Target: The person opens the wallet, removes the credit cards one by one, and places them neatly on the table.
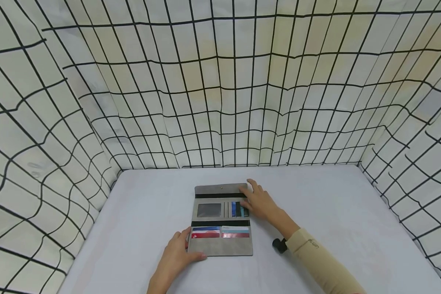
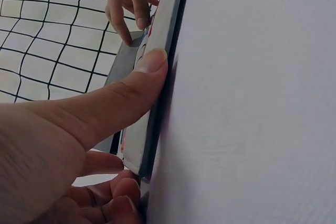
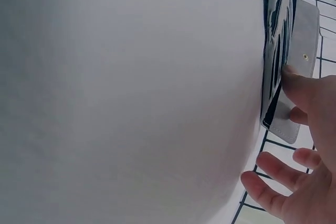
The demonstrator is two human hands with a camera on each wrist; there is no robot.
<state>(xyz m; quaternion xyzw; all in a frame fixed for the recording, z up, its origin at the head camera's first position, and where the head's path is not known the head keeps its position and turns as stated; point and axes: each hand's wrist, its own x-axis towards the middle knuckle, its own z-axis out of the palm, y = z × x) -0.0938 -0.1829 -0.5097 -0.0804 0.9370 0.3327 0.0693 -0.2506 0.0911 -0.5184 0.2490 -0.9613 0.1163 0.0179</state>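
A grey long wallet lies unfolded on the white table, its snap flap at the far end. Several cards fill slots on the near panel; blue and dark cards sit at the middle panel's right, beside a clear window. My left hand grips the near left corner. In the left wrist view its thumb presses along the edge, while the fingers reach round the corner. My right hand touches the upper right side, thumb by the card slots, other fingers spread.
The white table extends around the wallet. Black netting over white sheets encloses the far side and both sides. A black device sits at the right wrist, by the beige sleeve.
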